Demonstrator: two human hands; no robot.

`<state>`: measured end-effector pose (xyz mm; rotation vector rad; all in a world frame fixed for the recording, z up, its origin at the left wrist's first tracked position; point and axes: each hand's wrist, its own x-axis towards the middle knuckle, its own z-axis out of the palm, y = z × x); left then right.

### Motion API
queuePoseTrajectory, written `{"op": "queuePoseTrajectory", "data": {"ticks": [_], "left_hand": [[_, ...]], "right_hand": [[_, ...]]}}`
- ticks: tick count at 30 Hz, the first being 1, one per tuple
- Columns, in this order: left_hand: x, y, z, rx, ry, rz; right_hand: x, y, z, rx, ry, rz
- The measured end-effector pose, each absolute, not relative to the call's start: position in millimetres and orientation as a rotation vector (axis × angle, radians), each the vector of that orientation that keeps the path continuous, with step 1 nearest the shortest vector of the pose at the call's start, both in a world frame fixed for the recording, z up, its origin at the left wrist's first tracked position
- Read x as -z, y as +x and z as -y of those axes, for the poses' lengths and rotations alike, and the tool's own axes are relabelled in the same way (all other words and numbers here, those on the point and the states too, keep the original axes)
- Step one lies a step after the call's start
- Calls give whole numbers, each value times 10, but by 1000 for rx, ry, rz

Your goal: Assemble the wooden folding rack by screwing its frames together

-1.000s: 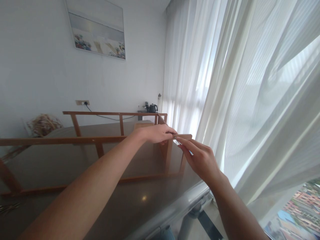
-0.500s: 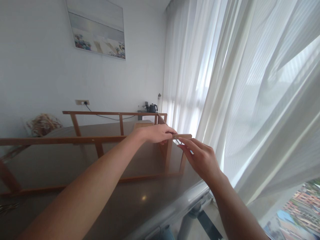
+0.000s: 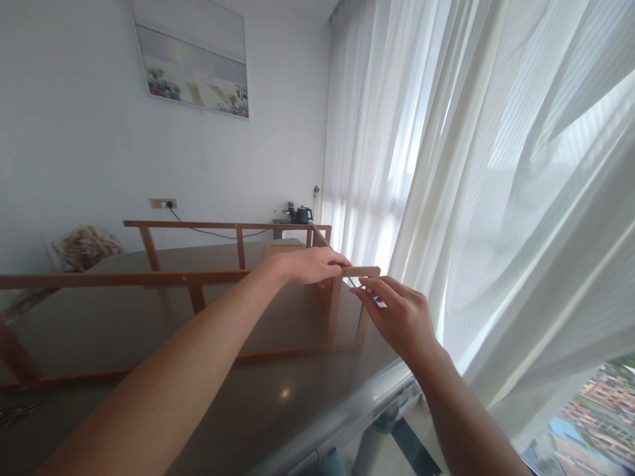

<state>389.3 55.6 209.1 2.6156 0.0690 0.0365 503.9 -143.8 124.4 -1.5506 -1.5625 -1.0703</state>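
My left hand (image 3: 315,264) is closed over the top rail of a brown wooden frame (image 3: 109,279), close to the rail's right end. My right hand (image 3: 399,311) pinches a thin, bent metal hex key (image 3: 351,280) between thumb and fingers. The key's tip meets the side of the rail just right of my left fingertips; the fastener there is too small to make out. The frame lies on its side on a grey, shiny table (image 3: 258,410), with an upright post directly below my hands.
White curtains (image 3: 466,165) hang close beside my right arm. Thin metal pieces (image 3: 17,413) lie on the table at the lower left. A dark kettle (image 3: 303,214) stands at the back, and a dried bundle (image 3: 85,248) sits far left. The table's edge runs below my right forearm.
My right fingers have shifted slightly on the hex key, and its outer end has turned a little. The left hand and the wooden frame stay where they were.
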Motion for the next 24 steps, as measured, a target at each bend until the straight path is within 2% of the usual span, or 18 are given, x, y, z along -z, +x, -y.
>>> {"op": "queuePoseTrajectory", "data": {"ticks": [24], "left_hand": [[-2074,3897,-573,-40,2623,-82]], "right_hand": [[-1168,4966,1378,1220,-1598,1429]]}}
